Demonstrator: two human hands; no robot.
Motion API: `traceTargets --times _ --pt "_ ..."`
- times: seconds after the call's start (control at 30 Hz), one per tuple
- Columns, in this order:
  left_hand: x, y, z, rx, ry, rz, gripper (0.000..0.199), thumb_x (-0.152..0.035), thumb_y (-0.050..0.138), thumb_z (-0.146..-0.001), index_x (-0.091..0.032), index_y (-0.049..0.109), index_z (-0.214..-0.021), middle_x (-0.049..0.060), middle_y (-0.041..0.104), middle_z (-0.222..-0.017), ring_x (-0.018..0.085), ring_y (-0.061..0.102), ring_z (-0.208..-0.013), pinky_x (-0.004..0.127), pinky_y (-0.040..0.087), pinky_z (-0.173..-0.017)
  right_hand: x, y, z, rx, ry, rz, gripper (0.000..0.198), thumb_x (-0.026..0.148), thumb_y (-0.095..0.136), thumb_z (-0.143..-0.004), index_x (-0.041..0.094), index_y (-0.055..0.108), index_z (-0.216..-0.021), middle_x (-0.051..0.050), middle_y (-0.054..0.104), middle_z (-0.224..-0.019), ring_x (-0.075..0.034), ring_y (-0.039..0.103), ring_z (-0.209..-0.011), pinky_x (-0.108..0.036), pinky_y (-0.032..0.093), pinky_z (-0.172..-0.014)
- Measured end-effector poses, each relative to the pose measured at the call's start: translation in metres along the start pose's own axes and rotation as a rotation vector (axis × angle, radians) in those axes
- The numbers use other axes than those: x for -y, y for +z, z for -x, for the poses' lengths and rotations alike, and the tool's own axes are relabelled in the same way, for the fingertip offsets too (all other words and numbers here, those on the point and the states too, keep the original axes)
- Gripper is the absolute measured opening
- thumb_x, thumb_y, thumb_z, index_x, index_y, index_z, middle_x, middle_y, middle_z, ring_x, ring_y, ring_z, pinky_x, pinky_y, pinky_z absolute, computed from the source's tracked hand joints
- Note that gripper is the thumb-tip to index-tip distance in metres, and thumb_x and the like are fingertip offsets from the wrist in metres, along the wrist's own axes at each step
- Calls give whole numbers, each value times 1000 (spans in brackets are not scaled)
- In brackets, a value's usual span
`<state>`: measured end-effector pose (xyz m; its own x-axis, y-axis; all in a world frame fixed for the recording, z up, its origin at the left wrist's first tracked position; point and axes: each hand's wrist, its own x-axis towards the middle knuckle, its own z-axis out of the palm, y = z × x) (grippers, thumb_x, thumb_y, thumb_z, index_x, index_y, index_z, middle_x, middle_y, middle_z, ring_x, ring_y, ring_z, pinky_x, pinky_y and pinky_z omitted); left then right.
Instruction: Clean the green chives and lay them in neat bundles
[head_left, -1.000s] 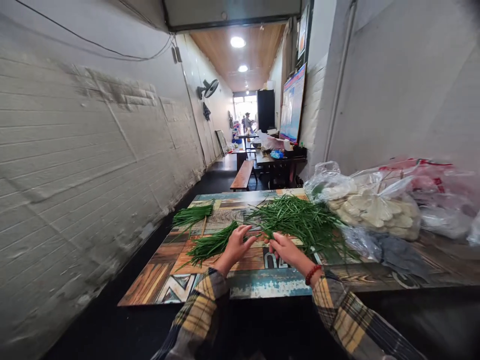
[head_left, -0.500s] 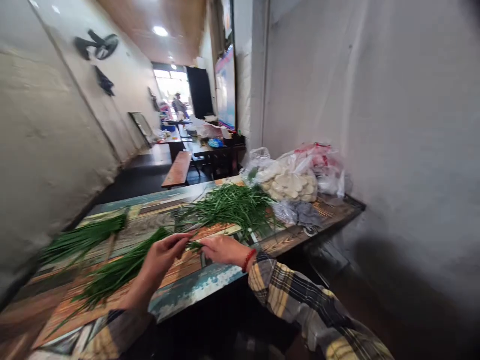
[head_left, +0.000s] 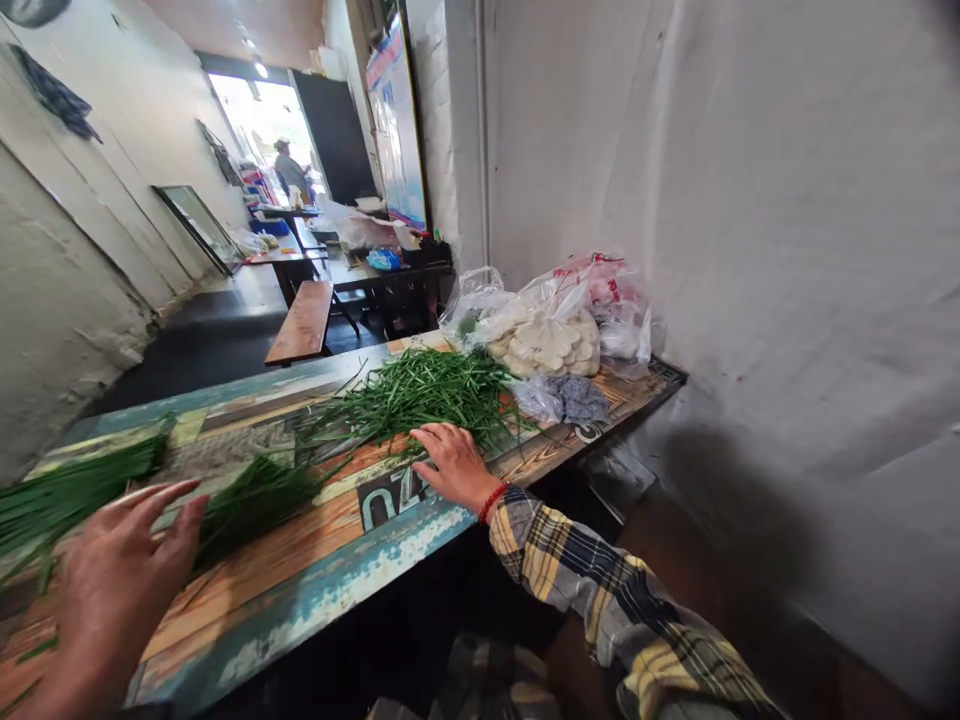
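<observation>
My left hand [head_left: 124, 565] is open above the left part of the table, with its fingers stretched out beside a bundle of long green chives [head_left: 259, 500]. A second chive bundle [head_left: 90, 475] lies behind it, partly covered by that hand. My right hand [head_left: 456, 465], a red bead bracelet at its wrist, is open with fingers apart at the front edge of a loose heap of chives [head_left: 427, 390]. I cannot tell whether its fingertips touch the leaves. Neither hand shows anything held.
Clear plastic bags with pale flat pieces [head_left: 547, 340] stand at the table's [head_left: 300, 570] back right, by a grey crumpled cloth [head_left: 583, 398]. A wall rises on the right. Behind are a wooden bench [head_left: 301, 322], more tables, and a distant person [head_left: 289, 170] near the doorway.
My hands, earlier close together with a small green piece at the right fingers, have parted and opened. The left moved left and nearer. The view has turned right.
</observation>
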<state>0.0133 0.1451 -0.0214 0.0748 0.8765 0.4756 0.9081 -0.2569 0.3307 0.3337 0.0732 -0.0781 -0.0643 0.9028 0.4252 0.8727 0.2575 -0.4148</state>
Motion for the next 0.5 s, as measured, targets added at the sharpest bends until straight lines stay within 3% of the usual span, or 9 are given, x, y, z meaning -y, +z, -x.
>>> traceTargets --times 0.03,0.13,0.3,0.4,0.5 --pt "-18 -4 7 -58 6 66 43 -55 36 -85 -26 62 -103 1 61 -110 23 59 -93 38 47 -80 2 -2 8 -21 -11 -10 48 34 55 -88 25 43 -134 -8 49 -134 -23 40 -124 -41 32 -102" --pt "-77 -17 34 -37 148 264 37 -51 44 -84 -27 65 -102 -2 64 -106 21 61 -98 35 47 -86 5 -8 39 -45 -45 -19 42 33 52 -90 25 47 -131 -6 51 -133 -22 40 -124 -40 30 -104" --pt "-157 -59 74 317 352 693 30 -42 49 -86 -28 67 -105 4 65 -112 24 58 -109 39 47 -95 2 -4 83 -148 133 -13 33 33 43 -94 22 52 -124 -8 58 -124 -23 48 -117 -38 32 -100" --pt "-178 -91 83 507 532 865 29 -43 49 -87 -32 70 -103 7 68 -102 26 61 -99 40 52 -86 4 5 86 -164 198 -2 24 31 40 -94 22 60 -106 -7 64 -108 -22 54 -103 -35 36 -91" --pt "-164 -104 91 501 684 1051 29 -47 48 -87 -33 71 -99 6 69 -91 24 63 -94 38 52 -87 9 10 82 -166 211 59 22 30 40 -94 22 61 -99 -7 65 -102 -21 54 -97 -33 36 -87"
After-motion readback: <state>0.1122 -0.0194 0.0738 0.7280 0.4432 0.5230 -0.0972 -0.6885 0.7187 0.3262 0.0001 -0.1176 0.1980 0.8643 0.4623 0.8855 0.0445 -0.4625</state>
